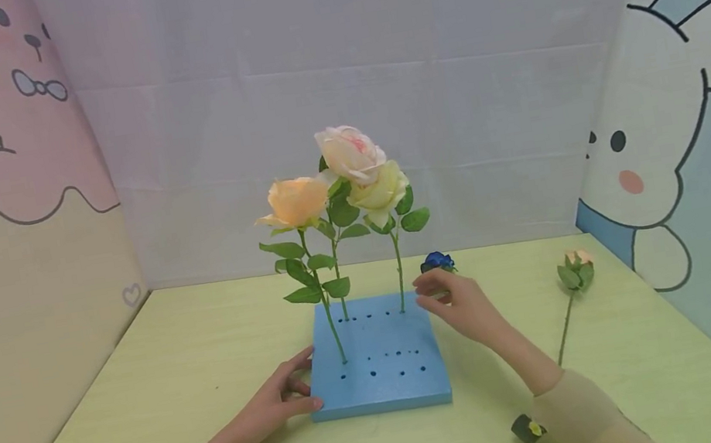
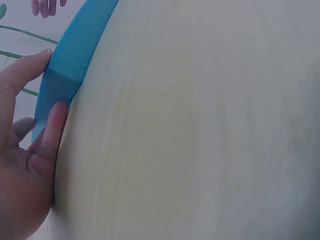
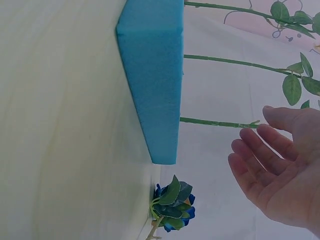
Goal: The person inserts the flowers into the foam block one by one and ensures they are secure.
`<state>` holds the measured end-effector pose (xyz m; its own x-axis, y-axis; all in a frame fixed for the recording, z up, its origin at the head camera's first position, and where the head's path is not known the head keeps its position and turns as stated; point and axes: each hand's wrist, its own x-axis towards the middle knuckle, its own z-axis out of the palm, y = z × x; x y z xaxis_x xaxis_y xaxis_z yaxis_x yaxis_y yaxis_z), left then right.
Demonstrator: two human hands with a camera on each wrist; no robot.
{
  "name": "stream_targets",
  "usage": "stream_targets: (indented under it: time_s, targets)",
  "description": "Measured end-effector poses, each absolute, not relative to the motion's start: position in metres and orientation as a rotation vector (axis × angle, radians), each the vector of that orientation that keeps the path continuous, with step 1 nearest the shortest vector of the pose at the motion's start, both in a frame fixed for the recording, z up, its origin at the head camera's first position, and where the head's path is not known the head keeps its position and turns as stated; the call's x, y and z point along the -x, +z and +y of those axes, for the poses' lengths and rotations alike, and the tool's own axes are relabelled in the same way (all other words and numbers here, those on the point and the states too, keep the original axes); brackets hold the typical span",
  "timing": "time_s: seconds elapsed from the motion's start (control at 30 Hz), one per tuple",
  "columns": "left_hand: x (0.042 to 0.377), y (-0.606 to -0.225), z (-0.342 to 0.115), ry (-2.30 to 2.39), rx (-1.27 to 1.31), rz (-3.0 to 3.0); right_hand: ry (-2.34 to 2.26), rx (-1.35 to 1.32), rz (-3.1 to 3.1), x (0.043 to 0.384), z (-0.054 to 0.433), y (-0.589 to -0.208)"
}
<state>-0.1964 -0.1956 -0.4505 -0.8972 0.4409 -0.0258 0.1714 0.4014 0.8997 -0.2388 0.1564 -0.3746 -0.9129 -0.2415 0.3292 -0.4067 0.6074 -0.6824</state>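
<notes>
A flat blue block [image 1: 385, 397] with small holes lies on the table, three artificial roses upright in it. The peach rose [image 1: 298, 204] stands front left, the pale pink rose [image 1: 353, 153] back left, and the pale yellow rose [image 1: 379, 194] back right. My left hand [image 1: 280, 395] rests against the block's left side, fingertips touching its edge in the left wrist view. Beside the yellow rose's stem [image 3: 215, 122], my right hand [image 1: 461, 306] hovers with loosely bent fingers and nothing in its grasp. Its fingertips overlap the upper stem in the right wrist view.
A blue rose [image 1: 437, 263] lies on the table behind my right hand, partly hidden. Farther right, another peach rose [image 1: 574, 273] lies with its stem toward me, running under my right forearm. A white cloth wall [image 1: 492, 151] closes off the back.
</notes>
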Motion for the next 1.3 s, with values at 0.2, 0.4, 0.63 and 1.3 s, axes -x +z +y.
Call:
stream_targets:
  time_s: [0.2, 0.4, 0.63, 1.3]
  targets:
    - [0.197, -0.451, -0.195, 1.483, -0.541, 2.407, 1.166, -0.524, -2.641, 0.241, 0.163, -0.377]
    - [0.197, -0.451, -0.194, 1.472, -0.524, 2.416, 1.168, -0.492, -2.659, 0.242, 0.169, -0.38]
    - [0.196, -0.448, -0.194, 1.476, -0.532, 2.413, 1.17, -0.464, -2.685, 0.243, 0.177, -0.38]
    - [0.195, -0.45, -0.195, 1.48, -0.526, 2.399, 1.148, -0.469, -2.768, 0.238, 0.195, -0.388]
